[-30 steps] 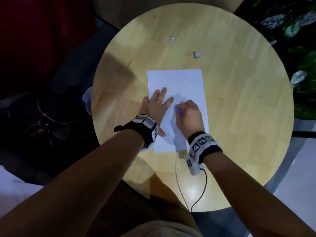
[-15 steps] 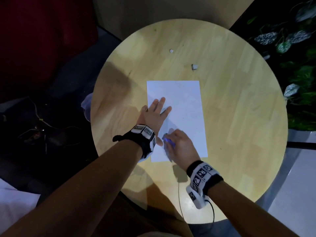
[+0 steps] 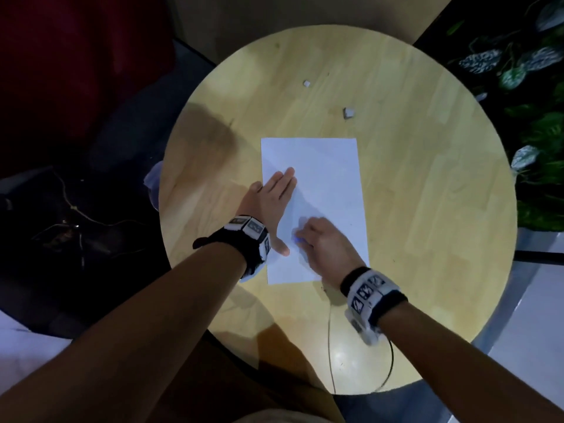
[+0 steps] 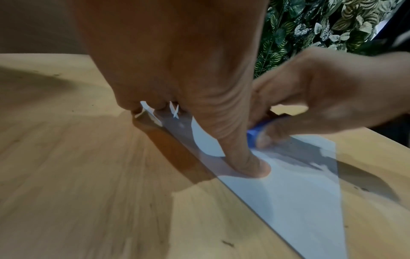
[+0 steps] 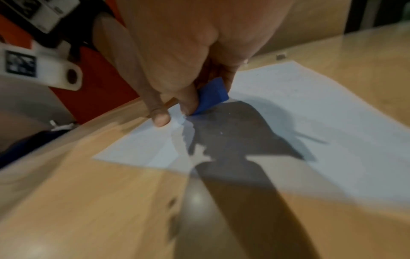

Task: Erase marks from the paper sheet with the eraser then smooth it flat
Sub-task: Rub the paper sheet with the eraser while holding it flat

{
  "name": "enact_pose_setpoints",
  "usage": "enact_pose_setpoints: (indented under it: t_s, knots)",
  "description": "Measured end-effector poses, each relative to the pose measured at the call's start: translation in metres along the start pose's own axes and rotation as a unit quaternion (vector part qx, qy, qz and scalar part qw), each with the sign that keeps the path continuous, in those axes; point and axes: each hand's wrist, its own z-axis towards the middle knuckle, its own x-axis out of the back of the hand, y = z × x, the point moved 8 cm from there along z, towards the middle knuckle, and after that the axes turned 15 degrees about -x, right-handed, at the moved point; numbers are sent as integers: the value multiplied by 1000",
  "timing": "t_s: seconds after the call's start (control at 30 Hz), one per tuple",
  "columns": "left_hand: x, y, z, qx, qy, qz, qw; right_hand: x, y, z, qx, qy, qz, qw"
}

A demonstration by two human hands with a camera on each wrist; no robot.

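Observation:
A white paper sheet (image 3: 326,178) lies flat on the round wooden table (image 3: 427,209). My left hand (image 3: 271,203) lies flat with straight fingers on the sheet's left edge, its thumb (image 4: 250,164) pressing the paper (image 4: 299,192). My right hand (image 3: 320,242) pinches a small blue eraser (image 5: 210,96) between thumb and fingers, its lower edge touching the paper (image 5: 310,113) in the lower left part of the sheet. The eraser (image 4: 257,132) shows as a blue sliver in the left wrist view and is barely seen as a blue speck (image 3: 298,239) from the head.
Two small grey-white scraps (image 3: 348,112) (image 3: 306,83) lie on the table beyond the sheet. A thin cable (image 3: 331,346) runs from my right wristband over the table's near edge. Leafy plants (image 3: 525,71) stand to the right, dark floor to the left.
My right hand with the eraser moved from the middle of the sheet down toward its lower left. My left hand stayed on the left edge, its fingers drawn closer together.

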Motion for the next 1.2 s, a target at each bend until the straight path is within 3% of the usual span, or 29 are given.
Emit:
enact_pose_setpoints:
  t_s: [0.17, 0.23, 0.37, 0.47, 0.57, 0.63, 0.77, 0.83, 0.93, 1.03, 1.13, 1.2]
  knots:
    - [-1, -1, 3, -10, -9, -6, 1000, 18, 11, 65, -81, 86, 8, 993]
    - [-2, -1, 3, -12, -5, -9, 1000, 11, 5, 50, -57, 83, 1, 995]
    - [-3, -2, 2, -5, 9, 6, 1000, -6, -6, -6, 28, 4, -19, 999]
    - [-3, -3, 3, -8, 7, 10, 1000, 1, -10, 22, 55, 5, -46, 997]
    - [-2, -3, 3, -13, 2, 6, 1000, 17, -9, 59, -8, 72, -35, 997]
    - [-2, -1, 2, -14, 1, 8, 1000, 16, -8, 50, -37, 91, -4, 995]
    - [-5, -2, 1, -4, 12, 13, 1000, -3, -4, -8, -17, 29, 8, 999]
    - [-5, -3, 1, -2, 17, 2, 1000, -6, -3, -11, 3, -12, -16, 1000]
    - [-2, -4, 1, -9, 13, 7, 1000, 4, -8, 30, -2, 6, -27, 1000]
    - [-2, -2, 2, -17, 5, 0, 1000, 16, 2, 64, -84, 64, 0, 994]
    - [-4, -3, 2, -17, 14, 2, 1000, 7, -2, 32, -83, 75, 28, 993]
    - [-5, -3, 1, -9, 24, 7, 1000, -2, -7, -6, -53, 38, 47, 997]
